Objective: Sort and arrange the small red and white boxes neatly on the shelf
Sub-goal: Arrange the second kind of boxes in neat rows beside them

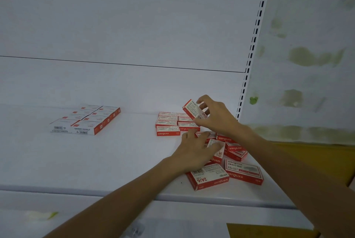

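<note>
On the right side of the white shelf, the right hand is pinching a tilted staple box between thumb and fingertips, holding it just above the tidy block of boxes at the far end. The left hand is curling thumb and fingers round a second staple box in the loose pile nearer the front edge. Far to the left, a white-topped box group is lying well apart.

A shop: a white metal display shelf with a slotted upright at the right, carrying rows of identical boxed staples like stock.
</note>
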### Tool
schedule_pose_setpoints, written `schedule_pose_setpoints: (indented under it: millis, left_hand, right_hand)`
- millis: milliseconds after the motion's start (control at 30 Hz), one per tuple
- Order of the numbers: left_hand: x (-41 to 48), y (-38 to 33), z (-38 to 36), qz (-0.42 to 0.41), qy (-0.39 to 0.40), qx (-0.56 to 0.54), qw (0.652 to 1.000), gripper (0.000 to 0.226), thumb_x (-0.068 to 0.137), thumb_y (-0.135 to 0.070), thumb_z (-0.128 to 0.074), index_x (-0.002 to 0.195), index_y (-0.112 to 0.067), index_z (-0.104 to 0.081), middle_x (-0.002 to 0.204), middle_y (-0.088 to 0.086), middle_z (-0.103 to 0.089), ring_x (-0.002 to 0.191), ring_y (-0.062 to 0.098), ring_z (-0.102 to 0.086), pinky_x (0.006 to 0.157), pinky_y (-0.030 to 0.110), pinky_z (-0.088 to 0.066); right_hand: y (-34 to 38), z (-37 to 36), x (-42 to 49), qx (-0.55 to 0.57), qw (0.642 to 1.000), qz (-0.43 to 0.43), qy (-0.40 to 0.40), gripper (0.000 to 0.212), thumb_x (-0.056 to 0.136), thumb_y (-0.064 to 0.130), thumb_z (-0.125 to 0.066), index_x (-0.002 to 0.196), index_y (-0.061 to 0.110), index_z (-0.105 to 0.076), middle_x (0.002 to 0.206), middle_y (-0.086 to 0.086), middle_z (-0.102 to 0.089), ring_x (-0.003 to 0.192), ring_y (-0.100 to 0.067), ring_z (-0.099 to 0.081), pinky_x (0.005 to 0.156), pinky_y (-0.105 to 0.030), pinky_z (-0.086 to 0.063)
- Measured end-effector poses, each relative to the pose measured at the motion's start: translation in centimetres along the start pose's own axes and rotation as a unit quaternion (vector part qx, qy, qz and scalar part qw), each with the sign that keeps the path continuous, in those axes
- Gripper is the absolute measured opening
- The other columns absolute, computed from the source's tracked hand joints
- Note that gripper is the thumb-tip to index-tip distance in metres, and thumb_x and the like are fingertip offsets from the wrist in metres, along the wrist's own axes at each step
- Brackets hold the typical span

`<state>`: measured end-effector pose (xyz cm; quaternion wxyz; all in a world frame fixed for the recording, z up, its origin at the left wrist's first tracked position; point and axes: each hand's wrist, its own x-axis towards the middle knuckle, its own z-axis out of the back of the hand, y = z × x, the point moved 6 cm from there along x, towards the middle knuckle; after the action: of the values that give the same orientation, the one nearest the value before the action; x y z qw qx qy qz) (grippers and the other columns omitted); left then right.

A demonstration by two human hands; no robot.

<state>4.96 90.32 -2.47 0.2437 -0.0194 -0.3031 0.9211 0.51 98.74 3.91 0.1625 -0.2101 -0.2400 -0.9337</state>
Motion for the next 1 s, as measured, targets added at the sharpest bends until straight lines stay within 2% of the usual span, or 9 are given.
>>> schedule_pose_setpoints:
  millis: [133, 233, 333, 433, 500, 633, 767, 933, 1000]
  left_hand:
    - [-0.4, 0.8, 0.6, -0.027, 0.015, -0.038, 0.999, 0.052, 0.093, -0.055, -0.031, 0.142, -0.037, -0.026, 0.156, -0.003, -0.013, 0.143, 0.023, -0.015, 0.114, 0.050, -0.025]
    - [-1.0, 1.0, 1.3, -0.065, 0.030, -0.063, 0.995, 0.048, 0.095, -0.049, -0.033, 0.142, -0.036, -0.028, 0.154, -0.003, -0.018, 0.139, 0.019, -0.026, 0.107, 0.038, -0.034]
    - [-1.4, 1.2, 2.0, -0.093, 0.040, -0.083, 0.991, 0.046, 0.095, -0.045, -0.036, 0.140, -0.035, -0.033, 0.149, -0.002, -0.028, 0.131, 0.017, -0.038, 0.098, 0.029, -0.043]
    - [-1.5, 1.8, 2.5, -0.099, 0.051, -0.064, 0.992, 0.046, 0.096, -0.045, -0.035, 0.140, -0.033, -0.033, 0.147, -0.003, -0.032, 0.131, 0.015, -0.038, 0.093, 0.016, -0.037]
    - [-1.7, 2.0, 2.8, -0.105, 0.056, -0.055, 0.991, 0.044, 0.097, -0.042, -0.035, 0.140, -0.031, -0.033, 0.145, -0.005, -0.036, 0.129, 0.012, -0.039, 0.078, 0.000, -0.031]
    - [-2.0, 1.9, 3.1, -0.134, 0.060, -0.058, 0.987, 0.044, 0.098, -0.038, -0.036, 0.140, -0.030, -0.032, 0.144, -0.007, -0.037, 0.124, 0.006, -0.040, 0.067, -0.005, -0.029]
    - [-2.1, 2.0, 2.9, -0.145, 0.073, -0.049, 0.985, 0.045, 0.097, -0.038, -0.039, 0.140, -0.032, -0.030, 0.143, -0.007, -0.038, 0.123, 0.010, -0.045, 0.083, 0.008, -0.035]
    - [-2.0, 2.6, 2.7, -0.150, 0.100, -0.024, 0.983, 0.049, 0.096, -0.040, -0.039, 0.142, -0.034, -0.025, 0.143, -0.006, -0.042, 0.126, 0.013, -0.046, 0.101, 0.028, -0.038]
    - [-1.9, 2.9, 2.6, -0.151, 0.096, -0.010, 0.984, 0.049, 0.096, -0.040, -0.039, 0.142, -0.035, -0.024, 0.144, -0.007, -0.042, 0.127, 0.014, -0.045, 0.102, 0.028, -0.037]
  right_hand:
    - [0.5, -0.3, 0.2, 0.006, 1.000, -0.005, 0.017, 0.070, 0.083, 0.027, -0.065, 0.140, 0.039, -0.027, 0.109, -0.002, -0.054, 0.090, -0.016, -0.057, 0.074, -0.025, -0.053]
    - [0.8, -1.0, 0.6, -0.004, 1.000, -0.005, 0.030, 0.059, 0.085, 0.024, -0.063, 0.136, 0.035, -0.036, 0.117, -0.006, -0.053, 0.094, -0.015, -0.054, 0.075, -0.021, -0.049]
    - [1.3, -1.5, 0.6, 0.087, 0.995, -0.030, 0.033, 0.048, 0.083, 0.015, -0.064, 0.124, 0.027, -0.042, 0.112, -0.004, -0.057, 0.085, -0.016, -0.061, 0.067, -0.016, -0.051]
    - [1.3, -1.6, 0.4, 0.167, 0.984, -0.056, 0.025, 0.048, 0.081, 0.010, -0.067, 0.118, 0.026, -0.041, 0.102, -0.002, -0.061, 0.090, -0.019, -0.065, 0.078, -0.024, -0.054]
    - [1.0, -1.8, 0.4, 0.188, 0.980, -0.062, 0.031, 0.052, 0.080, 0.006, -0.067, 0.118, 0.030, -0.041, 0.100, -0.004, -0.064, 0.095, -0.016, -0.064, 0.083, -0.025, -0.052]
    - [0.5, -2.1, 0.2, 0.214, 0.971, -0.088, 0.058, 0.055, 0.078, 0.000, -0.066, 0.119, 0.029, -0.045, 0.108, -0.007, -0.063, 0.100, -0.018, -0.063, 0.085, -0.029, -0.054]
    - [0.0, -2.0, 0.3, 0.185, 0.971, -0.123, 0.086, 0.042, 0.076, 0.000, -0.068, 0.108, 0.019, -0.050, 0.096, -0.001, -0.064, 0.092, -0.018, -0.064, 0.080, -0.027, -0.055]
    - [0.2, -2.3, 0.7, 0.096, 0.979, -0.128, 0.129, 0.042, 0.073, 0.005, -0.071, 0.104, 0.021, -0.047, 0.097, 0.002, -0.062, 0.086, -0.016, -0.064, 0.071, -0.024, -0.054]
    - [0.4, -2.6, 0.7, 0.069, 0.981, -0.123, 0.135, 0.045, 0.073, 0.005, -0.070, 0.106, 0.020, -0.043, 0.098, 0.002, -0.061, 0.081, -0.012, -0.063, 0.065, -0.020, -0.052]
